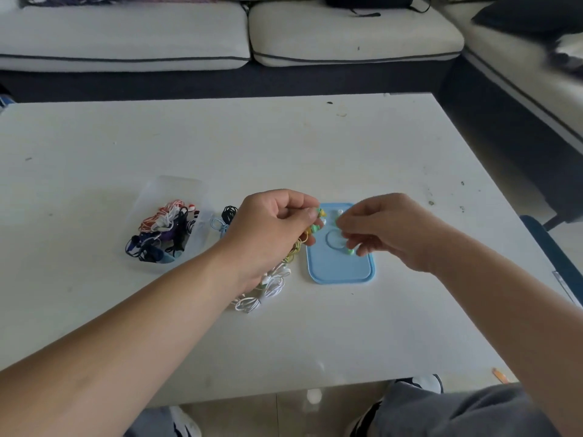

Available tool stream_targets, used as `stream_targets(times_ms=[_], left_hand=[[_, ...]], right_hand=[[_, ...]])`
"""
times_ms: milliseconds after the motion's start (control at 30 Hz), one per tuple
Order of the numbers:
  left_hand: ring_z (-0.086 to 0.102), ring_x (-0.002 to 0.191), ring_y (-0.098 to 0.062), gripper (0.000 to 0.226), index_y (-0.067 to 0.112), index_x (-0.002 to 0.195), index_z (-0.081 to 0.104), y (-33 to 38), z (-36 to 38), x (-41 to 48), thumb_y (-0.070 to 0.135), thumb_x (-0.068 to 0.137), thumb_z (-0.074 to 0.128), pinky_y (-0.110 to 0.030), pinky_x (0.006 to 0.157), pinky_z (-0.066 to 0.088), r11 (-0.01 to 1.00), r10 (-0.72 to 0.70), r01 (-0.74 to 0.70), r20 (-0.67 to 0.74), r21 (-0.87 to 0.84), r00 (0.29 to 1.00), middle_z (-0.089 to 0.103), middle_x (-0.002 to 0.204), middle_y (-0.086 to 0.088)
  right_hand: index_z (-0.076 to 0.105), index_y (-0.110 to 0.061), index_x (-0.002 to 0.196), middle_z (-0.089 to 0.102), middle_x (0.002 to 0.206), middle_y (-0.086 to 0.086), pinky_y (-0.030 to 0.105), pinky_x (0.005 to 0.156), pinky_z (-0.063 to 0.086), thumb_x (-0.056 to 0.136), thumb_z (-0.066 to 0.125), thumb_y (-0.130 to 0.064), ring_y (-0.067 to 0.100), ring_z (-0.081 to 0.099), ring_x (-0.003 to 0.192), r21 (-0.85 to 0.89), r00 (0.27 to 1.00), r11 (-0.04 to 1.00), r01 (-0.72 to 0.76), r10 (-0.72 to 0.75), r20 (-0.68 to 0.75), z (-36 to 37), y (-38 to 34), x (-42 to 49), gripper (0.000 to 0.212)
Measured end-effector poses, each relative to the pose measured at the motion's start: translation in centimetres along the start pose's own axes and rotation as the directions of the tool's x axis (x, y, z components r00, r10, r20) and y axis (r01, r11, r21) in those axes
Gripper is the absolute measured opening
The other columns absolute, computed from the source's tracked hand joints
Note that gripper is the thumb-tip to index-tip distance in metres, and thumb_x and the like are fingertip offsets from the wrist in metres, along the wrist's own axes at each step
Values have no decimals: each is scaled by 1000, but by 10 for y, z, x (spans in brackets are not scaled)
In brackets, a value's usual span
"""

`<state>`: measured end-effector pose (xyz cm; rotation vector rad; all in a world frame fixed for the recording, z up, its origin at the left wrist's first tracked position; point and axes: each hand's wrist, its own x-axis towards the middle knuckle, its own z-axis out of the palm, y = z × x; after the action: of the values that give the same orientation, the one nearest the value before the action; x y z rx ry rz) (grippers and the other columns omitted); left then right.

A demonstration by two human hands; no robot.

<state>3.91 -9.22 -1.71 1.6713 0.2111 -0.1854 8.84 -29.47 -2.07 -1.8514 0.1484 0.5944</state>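
The table (284,146) was seen to be topped in a white, matt surface, scuffed and spotted with dark marks. The blue lid (340,272) was made of smooth plastic with a dull sheen, the clear tub (164,187) of cloudy, see-through plastic. The green and yellow earphones (316,228) and the white cords (268,288) were coated in smooth, rubbery plastic. The sofa cushions (126,33) looked matt; the floor tiles (252,414) were glossy.

I see a blue lid (340,272) lying flat on the white tabletop (220,137). Left of the lid, a clear tub (170,190) holds tangled cables (164,230) in red, white, black and purple. Between the tub and the lid lie a black coil (229,212) and a pale blue coil (218,224). Just off the lid's near left corner lie white earphone cables (268,288). Beyond the lid, past the tabletop, stands a cream sofa (347,36).
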Motion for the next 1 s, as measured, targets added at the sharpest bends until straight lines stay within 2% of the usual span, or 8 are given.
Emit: stream_targets(times_ms=[33,100,200,333,433,667,867,1000], left_hand=[[71,66,-12,9,16,103,75,1,-6,-1,12,98,69,-31,65,51,1000,10,-10,-10,-8,1000,80,85,-1],[71,68,-13,10,16,104,75,3,-16,-2,11,98,69,-35,70,54,999,40,-41,-32,-23,999,80,87,-1],[71,70,-17,10,15,105,74,8,-25,-1,11,98,69,-41,78,59,996,82,-84,-52,-40,995,80,88,-2],[73,69,-16,10,18,103,75,7,-36,4,13,97,70,-34,72,59,994,109,-110,-72,-10,991,80,89,-2],[76,70,-18,9,20,101,76,4,-42,7,14,96,71,-28,68,57,994,109,-108,-96,17,989,79,92,-3],[75,69,-18,10,17,101,75,1,-46,9,9,96,70,-37,78,63,993,119,-118,-82,14,990,79,90,-4],[74,68,-17,11,18,100,75,1,-46,7,9,97,69,-32,75,62,994,113,-112,-87,11,990,80,89,-3],[72,68,-17,11,18,101,74,1,-44,6,10,98,68,-29,70,60,995,98,-100,-76,-17,992,80,89,-4]], right_hand=[[74,3,94,72,80,16,33,67,58,87,78,-7,22,68,70,117,999,993,12,-18,51,6,-6,-3,13],[73,2,97,70,84,15,32,66,57,89,74,-7,22,67,72,244,992,970,12,-43,119,17,-13,-5,12],[71,-1,101,70,86,13,30,63,56,90,71,-10,22,67,73,318,982,948,-13,-48,184,28,-19,-3,13],[71,-8,92,69,85,9,29,63,55,80,72,-18,22,67,75,381,967,924,-42,-58,247,41,-28,5,16],[70,-9,89,69,86,10,29,65,56,78,71,-20,24,67,77,399,956,916,-37,-84,281,47,-29,12,15],[69,-7,91,69,86,12,30,65,56,78,71,-19,25,66,79,379,953,925,14,-127,276,51,-29,18,18],[72,-5,91,69,86,14,31,66,55,78,72,-19,29,66,82,343,953,936,82,-175,249,50,-27,16,18],[70,-4,93,69,85,14,31,64,55,83,68,-18,28,67,78,391,947,917,79,-192,259,48,-27,14,18]])
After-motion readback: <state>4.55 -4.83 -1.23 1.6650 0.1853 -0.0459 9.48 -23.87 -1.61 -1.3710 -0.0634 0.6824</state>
